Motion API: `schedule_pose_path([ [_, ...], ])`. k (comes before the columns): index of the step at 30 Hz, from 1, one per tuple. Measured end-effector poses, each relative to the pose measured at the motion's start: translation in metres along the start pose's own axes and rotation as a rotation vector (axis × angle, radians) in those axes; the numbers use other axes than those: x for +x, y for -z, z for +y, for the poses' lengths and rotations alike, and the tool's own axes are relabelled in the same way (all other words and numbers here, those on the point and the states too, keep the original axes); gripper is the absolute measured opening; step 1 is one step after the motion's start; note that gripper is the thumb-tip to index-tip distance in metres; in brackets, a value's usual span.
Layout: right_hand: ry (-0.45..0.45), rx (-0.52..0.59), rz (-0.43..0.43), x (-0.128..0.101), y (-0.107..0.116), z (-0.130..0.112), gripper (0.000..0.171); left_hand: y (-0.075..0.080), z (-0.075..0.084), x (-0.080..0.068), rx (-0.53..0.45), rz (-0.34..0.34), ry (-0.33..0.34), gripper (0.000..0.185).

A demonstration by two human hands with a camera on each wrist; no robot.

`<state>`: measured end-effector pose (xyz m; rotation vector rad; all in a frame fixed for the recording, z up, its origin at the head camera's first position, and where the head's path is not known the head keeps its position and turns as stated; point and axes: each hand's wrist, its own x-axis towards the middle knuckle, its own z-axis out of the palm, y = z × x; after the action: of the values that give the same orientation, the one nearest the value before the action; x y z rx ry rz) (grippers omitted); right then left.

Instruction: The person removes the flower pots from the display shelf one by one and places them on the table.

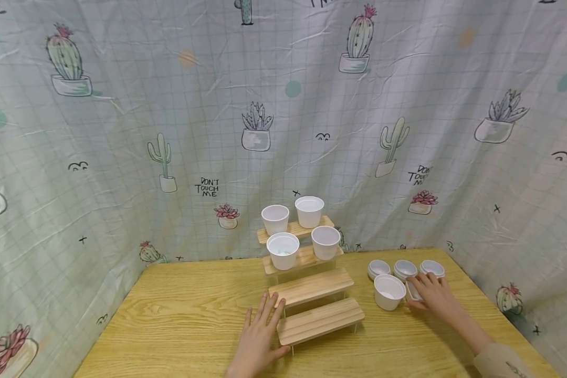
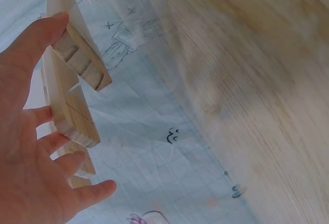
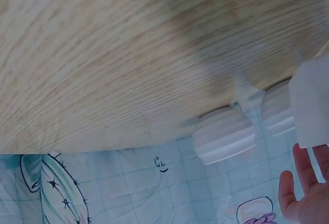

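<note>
Gripping cup [image 1: 412,292] right of wooden stand [image 1: 322,322], right hand [image 1: 433,295] curled round it. Left hand [image 1: 256,335] spread, touching stand's left end. Tip: lift straight, clear neighbour cup [image 1: 389,293], don't nudge stand.

One wooden stand [image 1: 321,321] of four tiers [image 1: 312,286], four white cups [image 1: 275,219] [image 1: 309,212] [image 1: 283,252] [image 1: 325,243] set on its upper two, two plain cups [image 1: 389,292] [image 1: 413,292] and three ribbed bowls [image 1: 378,270] [image 1: 405,270] [image 1: 432,268] seen right of the stand, two hands [image 1: 259,333] [image 1: 433,295], one surface [image 1: 179,315].

The cups [image 1: 389,294] look smooth plastic, the shelves [image 1: 312,286] grained wood.
</note>
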<state>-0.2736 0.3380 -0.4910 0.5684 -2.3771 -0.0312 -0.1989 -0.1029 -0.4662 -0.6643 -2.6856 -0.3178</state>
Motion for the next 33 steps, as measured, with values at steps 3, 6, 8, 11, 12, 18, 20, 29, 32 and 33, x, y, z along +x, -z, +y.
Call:
schedule_pose_path([
  [3, 0.024, -0.014, 0.004, 0.000, -0.002, 0.001, 0.055, 0.000, 0.000, -0.001, -0.005, 0.002, -0.002, 0.096],
  [6, 0.050, -0.025, 0.010, -0.001, -0.005, 0.004, 0.055, -0.001, 0.001, -0.001, -0.006, 0.014, -0.007, 0.096],
  [8, 0.061, -0.027, 0.010, -0.002, -0.008, 0.005, 0.055, -0.002, 0.001, -0.002, -0.005, 0.027, -0.013, 0.096],
  [11, 0.067, -0.023, 0.009, -0.003, -0.010, 0.007, 0.056, -0.002, 0.001, -0.002, -0.001, 0.051, -0.030, 0.096],
  [12, 0.066, -0.018, 0.006, -0.003, -0.011, 0.007, 0.056, -0.003, 0.001, -0.003, 0.000, 0.054, -0.033, 0.096],
  [18, 0.050, -0.009, -0.014, -0.003, -0.011, 0.010, 0.054, -0.003, 0.001, -0.002, -0.005, 0.032, -0.016, 0.096],
  [20, 0.054, -0.010, -0.013, -0.002, -0.011, 0.010, 0.054, -0.003, 0.001, -0.001, -0.006, 0.022, -0.007, 0.096],
  [29, 0.050, -0.017, -0.031, -0.001, -0.010, 0.007, 0.056, -0.003, 0.000, -0.001, -0.011, 0.007, 0.001, 0.096],
  [32, 0.043, -0.019, -0.037, 0.000, -0.009, 0.006, 0.056, -0.003, 0.000, -0.001, -0.011, 0.013, -0.002, 0.097],
  [33, 0.038, -0.015, -0.039, 0.000, -0.008, 0.005, 0.056, -0.003, 0.000, -0.001, -0.007, 0.020, -0.006, 0.097],
])
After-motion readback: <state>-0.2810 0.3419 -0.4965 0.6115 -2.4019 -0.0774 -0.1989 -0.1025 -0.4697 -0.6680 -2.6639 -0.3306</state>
